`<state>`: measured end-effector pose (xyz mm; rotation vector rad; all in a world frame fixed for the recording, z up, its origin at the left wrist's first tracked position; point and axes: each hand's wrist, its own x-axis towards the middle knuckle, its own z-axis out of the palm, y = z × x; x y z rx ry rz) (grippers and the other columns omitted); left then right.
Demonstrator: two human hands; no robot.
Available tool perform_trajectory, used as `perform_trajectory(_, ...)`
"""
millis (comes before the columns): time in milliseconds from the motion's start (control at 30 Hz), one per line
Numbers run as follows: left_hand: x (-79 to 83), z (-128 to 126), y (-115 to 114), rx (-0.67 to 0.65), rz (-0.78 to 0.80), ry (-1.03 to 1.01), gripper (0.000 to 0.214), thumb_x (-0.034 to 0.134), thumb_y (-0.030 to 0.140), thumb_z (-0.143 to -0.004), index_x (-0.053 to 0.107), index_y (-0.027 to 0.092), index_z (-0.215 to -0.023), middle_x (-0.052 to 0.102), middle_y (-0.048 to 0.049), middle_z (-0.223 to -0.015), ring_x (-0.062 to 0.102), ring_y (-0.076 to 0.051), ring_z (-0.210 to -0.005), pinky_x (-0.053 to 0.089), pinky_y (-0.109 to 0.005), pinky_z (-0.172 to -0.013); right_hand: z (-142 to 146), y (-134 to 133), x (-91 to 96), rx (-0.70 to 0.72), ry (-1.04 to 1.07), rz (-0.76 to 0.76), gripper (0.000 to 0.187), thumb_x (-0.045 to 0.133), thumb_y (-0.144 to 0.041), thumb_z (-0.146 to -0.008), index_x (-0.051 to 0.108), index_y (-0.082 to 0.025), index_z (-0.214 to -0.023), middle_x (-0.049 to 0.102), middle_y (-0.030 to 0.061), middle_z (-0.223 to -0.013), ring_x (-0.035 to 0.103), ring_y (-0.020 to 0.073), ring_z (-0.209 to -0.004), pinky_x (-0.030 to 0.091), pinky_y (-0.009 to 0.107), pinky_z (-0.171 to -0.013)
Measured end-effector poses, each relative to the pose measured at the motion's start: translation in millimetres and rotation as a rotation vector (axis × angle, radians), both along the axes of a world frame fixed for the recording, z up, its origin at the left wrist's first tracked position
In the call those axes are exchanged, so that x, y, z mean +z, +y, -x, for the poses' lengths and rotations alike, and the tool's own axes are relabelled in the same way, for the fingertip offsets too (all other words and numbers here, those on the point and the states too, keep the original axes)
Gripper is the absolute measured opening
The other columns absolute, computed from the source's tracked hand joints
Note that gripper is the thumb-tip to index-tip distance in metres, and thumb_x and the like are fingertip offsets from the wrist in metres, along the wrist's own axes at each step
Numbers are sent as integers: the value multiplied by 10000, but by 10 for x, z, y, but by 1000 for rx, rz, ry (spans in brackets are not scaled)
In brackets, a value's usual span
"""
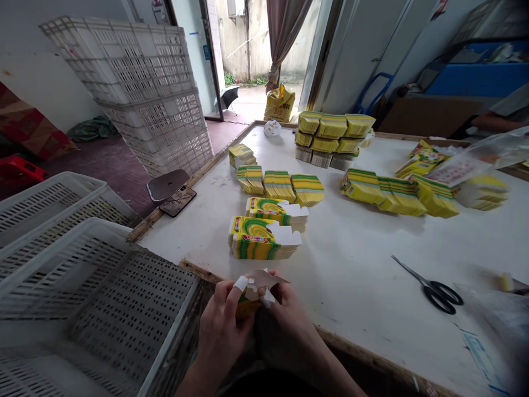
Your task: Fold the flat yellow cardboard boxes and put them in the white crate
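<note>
Yellow-green carton (247,309) held at the near edge of the white surface (351,259). Its body is pinched by the left hand's (221,320) fingers; its raised pale flap is pinched by the right hand's (285,300). Flat-carton stacks (254,248) set just beyond; phone (178,200) laid on the left edge.

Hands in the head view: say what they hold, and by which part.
The left hand holds a box around its body; the right hand holds its open, flapped end.
</note>
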<state>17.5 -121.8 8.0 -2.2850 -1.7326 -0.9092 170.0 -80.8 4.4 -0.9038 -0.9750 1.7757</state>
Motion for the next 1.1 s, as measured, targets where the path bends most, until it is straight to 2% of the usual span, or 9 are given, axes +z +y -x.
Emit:
perform_trajectory(67, -6, 0, 5, -4, -14, 35, 461, 587, 222, -829, 422, 193, -1258, 571, -120, -1057, 639, -237, -844, 567, -331, -661, -48, 21, 21, -9, -33, -17, 286, 719, -412, -767, 603, -194, -912, 597, -11, -721, 541, 155, -695, 429, 256, -639)
perform_trajectory(200, -9, -4, 13, 18, -30, 29, 453, 601, 209, -817, 434, 192, -1237, 572, -115, -1040, 637, -237, -849, 563, -329, -669, -77, 43, 70, -7, 166, 63, 177, 685, -337, -788, 611, -184, -837, 574, -23, -710, 466, 103, -611, 375, 203, -562)
perform_trajectory(333, -16, -15, 24, 56, -39, -35, 504, 620, 215, -797, 416, 174, -1256, 568, -127, -1054, 642, -252, -870, 567, -328, -652, -18, 4, 7, 60, 436, 282, 212, 743, -289, -722, 639, -187, -876, 583, -28, -692, 463, 92, -556, 409, 202, -562)
perform_trajectory(433, -32, -25, 20, 80, -12, -78, 554, 628, 221, -791, 389, 161, -1287, 562, -139, -1090, 647, -254, -893, 571, -320, -655, 9, -40, -82, 122, 527, 318, 258, 760, -303, -716, 653, -181, -918, 587, -29, -648, 490, 99, -559, 423, 206, -580)
perform_trajectory(533, -43, -24, 16, 75, 21, -111, 574, 627, 242, -801, 369, 145, -1304, 550, -149, -1117, 640, -256, -941, 571, -317, -694, -35, -45, -121, 148, 471, 276, 298, 767, -343, -726, 647, -173, -939, 604, -19, -680, 510, 94, -580, 416, 201, -579)
perform_trajectory(633, -34, -11, 23, 42, -16, -66, 544, 628, 245, -814, 386, 160, -1294, 552, -136, -1101, 627, -249, -928, 562, -318, -697, -127, -2, -90, 109, 279, 204, 297, 777, -383, -726, 629, -172, -875, 600, -16, -730, 521, 91, -625, 421, 208, -616)
perform_trajectory(800, 4, 10, 50, -14, -92, 115, 434, 627, 152, -801, 466, 192, -1202, 567, -110, -1041, 592, -248, -850, 533, -349, -685, -212, 86, 7, 85, 11, 147, 361, 804, -420, -673, 556, -159, -690, 562, -33, -592, 449, 75, -549, 317, 187, -506)
perform_trajectory(900, 22, 11, 62, -27, -94, 152, 426, 620, 138, -796, 479, 195, -1194, 568, -107, -1034, 574, -237, -811, 517, -350, -677, -192, 107, 12, 45, 78, 187, 319, 824, -340, -624, 568, -149, -635, 605, -25, -571, 501, 76, -536, 373, 185, -522)
perform_trajectory(1100, 18, -21, 67, 3, -114, 78, 495, 619, 147, -791, 457, 166, -1258, 593, -114, -1031, 600, -249, -866, 532, -344, -701, -112, 87, -157, 67, 392, 466, 244, 796, -221, -553, 576, -162, -641, 630, -30, -527, 571, 93, -465, 473, 211, -514)
